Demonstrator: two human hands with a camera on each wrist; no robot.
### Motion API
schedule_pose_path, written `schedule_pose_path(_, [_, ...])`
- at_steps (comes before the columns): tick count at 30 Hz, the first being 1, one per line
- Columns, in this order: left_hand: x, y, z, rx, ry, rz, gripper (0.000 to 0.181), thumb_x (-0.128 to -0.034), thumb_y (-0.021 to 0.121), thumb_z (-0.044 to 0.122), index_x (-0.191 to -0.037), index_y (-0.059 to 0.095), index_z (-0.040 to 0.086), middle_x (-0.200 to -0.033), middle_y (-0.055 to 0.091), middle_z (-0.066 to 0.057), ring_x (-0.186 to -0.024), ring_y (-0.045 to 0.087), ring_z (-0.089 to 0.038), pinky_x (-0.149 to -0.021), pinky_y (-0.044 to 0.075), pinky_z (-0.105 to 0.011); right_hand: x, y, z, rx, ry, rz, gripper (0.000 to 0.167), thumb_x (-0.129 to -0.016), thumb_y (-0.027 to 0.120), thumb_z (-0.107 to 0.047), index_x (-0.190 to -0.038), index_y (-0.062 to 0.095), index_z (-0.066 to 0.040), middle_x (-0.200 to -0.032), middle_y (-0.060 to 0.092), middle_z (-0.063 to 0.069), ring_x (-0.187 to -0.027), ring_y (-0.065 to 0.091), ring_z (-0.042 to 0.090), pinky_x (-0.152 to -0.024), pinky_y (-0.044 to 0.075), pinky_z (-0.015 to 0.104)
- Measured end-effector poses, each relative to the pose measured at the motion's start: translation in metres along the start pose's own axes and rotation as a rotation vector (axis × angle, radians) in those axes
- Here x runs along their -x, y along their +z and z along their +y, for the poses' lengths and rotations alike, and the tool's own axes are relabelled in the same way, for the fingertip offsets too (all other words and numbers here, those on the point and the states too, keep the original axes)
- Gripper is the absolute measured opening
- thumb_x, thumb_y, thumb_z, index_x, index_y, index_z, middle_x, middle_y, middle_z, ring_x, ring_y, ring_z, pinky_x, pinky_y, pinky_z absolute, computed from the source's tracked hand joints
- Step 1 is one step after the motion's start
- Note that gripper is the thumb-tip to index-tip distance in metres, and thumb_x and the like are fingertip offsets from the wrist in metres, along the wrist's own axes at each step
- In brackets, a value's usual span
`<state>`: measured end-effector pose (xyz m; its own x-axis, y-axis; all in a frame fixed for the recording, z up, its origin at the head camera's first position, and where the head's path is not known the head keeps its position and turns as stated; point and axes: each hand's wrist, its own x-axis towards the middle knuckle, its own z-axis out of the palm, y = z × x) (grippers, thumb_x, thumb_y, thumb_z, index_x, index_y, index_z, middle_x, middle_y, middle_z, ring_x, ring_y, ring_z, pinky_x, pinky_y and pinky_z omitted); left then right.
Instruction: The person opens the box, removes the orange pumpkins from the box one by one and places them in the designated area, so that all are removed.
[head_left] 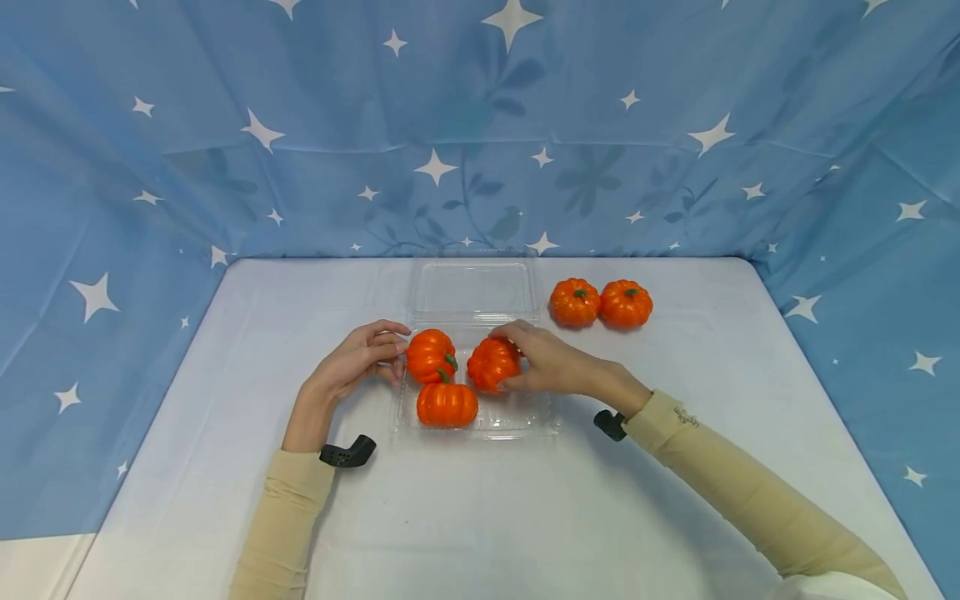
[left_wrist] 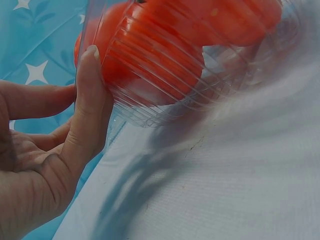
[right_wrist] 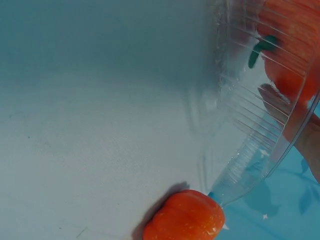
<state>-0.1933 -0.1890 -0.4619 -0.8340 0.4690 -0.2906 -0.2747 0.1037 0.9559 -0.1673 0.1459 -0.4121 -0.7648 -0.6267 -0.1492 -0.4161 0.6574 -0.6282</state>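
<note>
A clear plastic clamshell box (head_left: pixel 517 421) lies on the table with its lid (head_left: pixel 474 287) folded back behind it. Inside its left half are two small orange toy pumpkins, one at the back (head_left: pixel 430 356) and one at the front (head_left: pixel 447 406). My right hand (head_left: pixel 551 362) grips a third pumpkin (head_left: pixel 492 365) over the box's right half, its fingers and thumb curled round it. At the box's left side my left hand (head_left: pixel 360 358) pinches the rim between thumb and finger; the thumb (left_wrist: pixel 89 100) shows against the ribbed wall in the left wrist view.
Two more pumpkins, a left one (head_left: pixel 574 302) and a right one (head_left: pixel 626 304), sit side by side to the right of the lid. A white cloth (head_left: pixel 480 517) covers the table. Behind and beside it hangs a blue star-patterned curtain (head_left: pixel 330 125).
</note>
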Motion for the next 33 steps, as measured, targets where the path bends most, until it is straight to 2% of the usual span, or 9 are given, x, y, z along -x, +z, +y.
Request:
schedule_pose_path(7, [0.0007,0.0006,0.0010,0.001,0.000,-0.003,0.040,-0.1049,0.056,0.009,-0.140,0.044,-0.006,-0.087,0.062,-0.011,-0.065,0.063,-0.018,-0.061,0.062,-0.030,0.0024,-0.0018,-0.0030,0.012,-0.002,0.004,0.067,-0.088,0.078,-0.024,-0.148,0.052,-0.009,-0.138,0.050,0.014,-0.115,0.059,0.027,-0.094,0.059,0.040])
schedule_pose_path(12, [0.0018,0.0001,0.0016,0.002,-0.001,0.000,0.041,-0.1049,0.057,0.010,-0.140,0.044,-0.006,-0.087,0.062,-0.010,-0.066,0.063,-0.018,-0.061,0.062,-0.030,0.0030,-0.0018,-0.0053,0.122,-0.020,-0.012,0.066,-0.088,0.078,-0.029,-0.147,0.056,-0.010,-0.132,0.052,0.013,-0.107,0.057,0.024,-0.090,0.056,0.034])
schedule_pose_path(16, [0.0020,0.0010,0.0023,0.004,0.000,-0.003,0.042,-0.1051,0.056,0.010,-0.141,0.043,-0.007,-0.087,0.062,-0.010,-0.066,0.063,-0.018,-0.061,0.061,-0.030,0.0018,0.0001,-0.0059,0.176,-0.044,-0.023,0.069,-0.088,0.079,-0.033,-0.148,0.055,-0.009,-0.131,0.053,0.013,-0.108,0.056,0.024,-0.091,0.055,0.034])
schedule_pose_path(19, [0.0022,0.0019,0.0026,0.009,-0.001,-0.003,0.042,-0.1051,0.056,0.010,-0.141,0.043,-0.007,-0.087,0.063,-0.010,-0.066,0.064,-0.018,-0.061,0.061,-0.030,0.0005,0.0014,-0.0056,0.143,-0.036,-0.022,0.078,-0.088,0.080,-0.034,-0.151,0.047,-0.003,-0.134,0.054,0.013,-0.112,0.057,0.025,-0.098,0.056,0.037])
schedule_pose_path(22, [0.0022,0.0021,0.0026,0.012,-0.003,-0.004,0.041,-0.1050,0.056,0.009,-0.141,0.043,-0.007,-0.087,0.063,-0.010,-0.066,0.064,-0.018,-0.061,0.062,-0.030,-0.0004,0.0021,-0.0050,0.071,0.005,-0.016,0.084,-0.087,0.083,-0.034,-0.150,0.041,0.002,-0.135,0.056,0.014,-0.115,0.059,0.025,-0.103,0.055,0.040])
schedule_pose_path(25, [0.0015,0.0020,0.0024,0.009,-0.002,-0.007,0.041,-0.1050,0.056,0.009,-0.141,0.043,-0.006,-0.086,0.063,-0.010,-0.066,0.064,-0.018,-0.061,0.062,-0.031,-0.0004,0.0029,-0.0046,0.015,0.025,0.004,0.077,-0.086,0.085,-0.032,-0.141,0.044,0.001,-0.129,0.061,0.013,-0.110,0.061,0.023,-0.099,0.056,0.038])
schedule_pose_path(28, [0.0012,0.0018,0.0026,0.006,-0.001,-0.006,0.040,-0.1051,0.056,0.010,-0.140,0.044,-0.006,-0.086,0.062,-0.011,-0.065,0.063,-0.018,-0.061,0.062,-0.031,-0.0004,0.0039,-0.0032,-0.006,-0.005,0.021,0.066,-0.086,0.085,-0.029,-0.135,0.049,-0.002,-0.123,0.063,0.011,-0.107,0.061,0.022,-0.096,0.057,0.037])
schedule_pose_path(33, [0.0018,0.0015,0.0026,0.011,-0.002,-0.004,0.040,-0.1051,0.056,0.009,-0.140,0.043,-0.006,-0.087,0.062,-0.010,-0.065,0.064,-0.018,-0.061,0.062,-0.030,-0.0011,0.0060,-0.0012,-0.005,-0.042,0.018,0.070,-0.088,0.084,-0.029,-0.142,0.049,-0.004,-0.131,0.061,0.011,-0.117,0.060,0.024,-0.104,0.054,0.042])
